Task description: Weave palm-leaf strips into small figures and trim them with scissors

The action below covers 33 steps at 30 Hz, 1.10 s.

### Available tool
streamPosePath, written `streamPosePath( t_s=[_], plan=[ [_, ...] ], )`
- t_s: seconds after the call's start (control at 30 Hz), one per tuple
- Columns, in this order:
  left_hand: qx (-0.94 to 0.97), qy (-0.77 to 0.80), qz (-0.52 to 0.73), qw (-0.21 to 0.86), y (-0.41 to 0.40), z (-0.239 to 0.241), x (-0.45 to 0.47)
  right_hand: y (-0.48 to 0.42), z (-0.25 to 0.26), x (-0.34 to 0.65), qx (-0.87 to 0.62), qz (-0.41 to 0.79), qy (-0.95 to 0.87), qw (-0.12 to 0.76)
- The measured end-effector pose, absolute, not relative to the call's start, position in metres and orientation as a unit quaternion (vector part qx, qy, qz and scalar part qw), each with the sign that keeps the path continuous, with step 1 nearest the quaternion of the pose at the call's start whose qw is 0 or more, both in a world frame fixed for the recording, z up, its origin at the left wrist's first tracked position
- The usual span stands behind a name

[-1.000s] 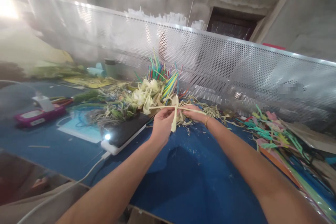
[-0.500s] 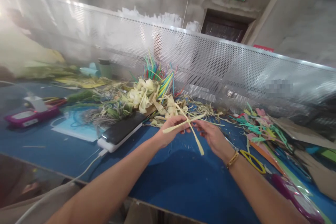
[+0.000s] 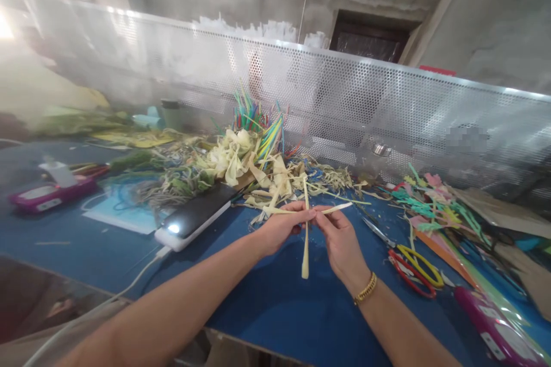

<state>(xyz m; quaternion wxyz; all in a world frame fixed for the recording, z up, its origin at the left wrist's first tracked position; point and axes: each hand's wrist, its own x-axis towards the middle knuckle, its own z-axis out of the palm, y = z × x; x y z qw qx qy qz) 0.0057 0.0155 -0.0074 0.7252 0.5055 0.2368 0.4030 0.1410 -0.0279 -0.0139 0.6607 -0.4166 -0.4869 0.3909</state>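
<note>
Both my hands meet above the blue table point(image 3: 279, 309), pinching two pale leaf strips point(image 3: 305, 241) crossed at right angles. My left hand point(image 3: 282, 226) is closed on the crossing from the left. My right hand point(image 3: 340, 238), with a gold bracelet at the wrist, pinches it from the right. One strip hangs down towards the table, the other runs sideways. Just behind the hands lies a heap of pale folded leaf pieces point(image 3: 241, 160) and cuttings.
A phone point(image 3: 196, 215) on a white power bank with a cable lies left of the hands. Scissors point(image 3: 408, 264) with red and yellow handles lie to the right. Coloured strips point(image 3: 258, 123) stand at the back before a perforated metal screen point(image 3: 387, 109). A purple box point(image 3: 47, 195) sits far left.
The crossed strips have turned so one hangs straight down. My hands have come a little nearer to me and lower. The scissors have come into view on the right.
</note>
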Motion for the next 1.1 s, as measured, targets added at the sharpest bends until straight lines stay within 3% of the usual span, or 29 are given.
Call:
streamPosePath(
  t_s=[0.2,0.63,0.9,1.1],
  plan=[
    [0.536,0.232,0.406,0.703,0.013,-0.007,0.007,-0.039,-0.009,0.143,-0.466,0.315,-0.525,0.639],
    [0.509,0.158,0.41,0.74,0.007,0.0,0.005,-0.039,-0.005,0.144,-0.439,0.331,-0.465,0.694],
    [0.473,0.186,0.457,0.73,0.015,-0.006,0.006,-0.041,-0.003,0.156,-0.463,0.164,-0.617,0.615],
    [0.473,0.167,0.419,0.757,0.014,-0.006,0.009,-0.032,-0.01,0.162,-0.46,0.261,-0.576,0.623]
  ],
)
